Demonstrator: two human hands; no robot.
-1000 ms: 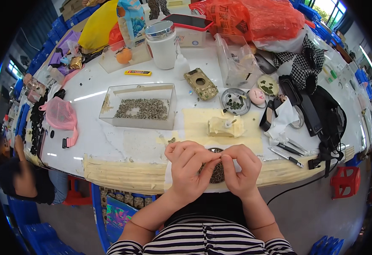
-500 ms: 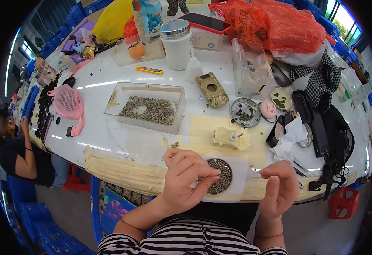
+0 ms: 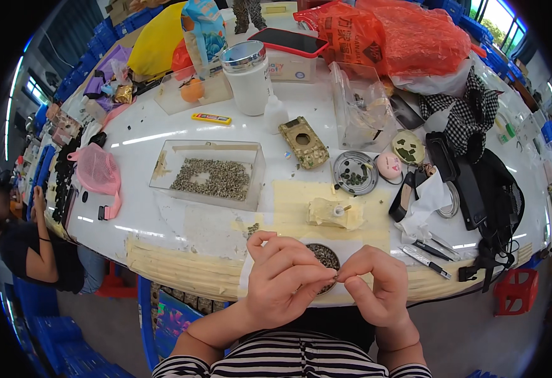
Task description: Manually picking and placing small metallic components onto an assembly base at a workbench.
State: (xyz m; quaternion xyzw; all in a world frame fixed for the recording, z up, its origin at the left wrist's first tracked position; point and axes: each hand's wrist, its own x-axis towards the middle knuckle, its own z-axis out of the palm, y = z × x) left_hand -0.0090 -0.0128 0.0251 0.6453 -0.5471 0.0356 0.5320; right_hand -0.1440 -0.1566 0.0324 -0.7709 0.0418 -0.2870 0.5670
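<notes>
My left hand [image 3: 285, 277] and my right hand [image 3: 380, 286] meet fingertip to fingertip over a round dish [image 3: 338, 258] of small grey-brown pieces. Thumb and forefinger are pinched on each hand. Between the fingertips is a tiny dark speck, too small to name. The hands partly cover the dish, which rests on white paper at the table's near edge. Beyond it is a tape-covered block [image 3: 333, 215] with a short peg on top. Farther off lies a camouflage-coloured model vehicle body [image 3: 305, 153] with a round hole.
A clear box [image 3: 258, 173] holds many similar small pieces. Right of the vehicle body is a round dish [image 3: 374, 178] with dark green bits. Tweezers and a pen-like knife [image 3: 426, 262] lie right of my hands. A white bottle [image 3: 247, 85] stands farther back; another person [image 3: 33, 236] sits left.
My right hand has moved left and its fingertips now meet those of my left hand. The view has shifted slightly.
</notes>
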